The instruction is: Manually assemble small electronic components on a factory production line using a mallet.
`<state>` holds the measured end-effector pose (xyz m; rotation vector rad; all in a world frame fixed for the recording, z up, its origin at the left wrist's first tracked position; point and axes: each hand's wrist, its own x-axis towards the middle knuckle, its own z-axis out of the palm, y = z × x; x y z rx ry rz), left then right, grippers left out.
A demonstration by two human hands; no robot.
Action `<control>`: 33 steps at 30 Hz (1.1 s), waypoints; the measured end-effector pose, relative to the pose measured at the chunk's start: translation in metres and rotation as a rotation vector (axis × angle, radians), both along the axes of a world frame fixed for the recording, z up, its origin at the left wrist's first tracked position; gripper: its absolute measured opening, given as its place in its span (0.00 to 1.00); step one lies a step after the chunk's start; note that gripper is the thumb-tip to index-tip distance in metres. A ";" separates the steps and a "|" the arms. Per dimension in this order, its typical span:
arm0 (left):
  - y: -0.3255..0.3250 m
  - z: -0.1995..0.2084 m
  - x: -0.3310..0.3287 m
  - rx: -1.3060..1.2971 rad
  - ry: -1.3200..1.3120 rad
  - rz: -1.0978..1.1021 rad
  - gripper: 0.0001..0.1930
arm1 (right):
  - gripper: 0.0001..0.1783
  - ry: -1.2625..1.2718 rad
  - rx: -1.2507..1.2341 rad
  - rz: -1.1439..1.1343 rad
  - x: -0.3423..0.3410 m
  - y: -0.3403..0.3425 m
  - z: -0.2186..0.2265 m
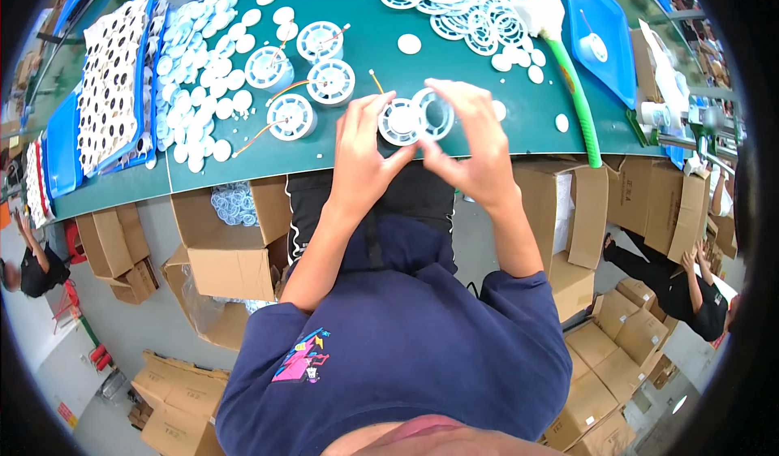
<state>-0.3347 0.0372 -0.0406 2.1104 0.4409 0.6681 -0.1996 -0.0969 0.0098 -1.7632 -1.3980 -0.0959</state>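
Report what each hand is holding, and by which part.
The left hand holds a round white slotted part by its rim; the right hand holds a pale ring by its outer edge.

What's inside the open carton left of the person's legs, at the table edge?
Pale bluish rings lie heaped inside the carton; the table hides its far part, and anything beneath the rings is covered.

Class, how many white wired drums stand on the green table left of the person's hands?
4: the farthest drum; the leftmost drum; the nearest drum; and the rightmost drum, beside the left hand. None seems hidden there.
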 end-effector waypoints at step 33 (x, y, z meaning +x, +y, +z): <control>-0.018 -0.003 -0.001 -0.043 -0.164 0.065 0.33 | 0.14 -0.351 -0.389 -0.945 0.155 -0.088 -0.043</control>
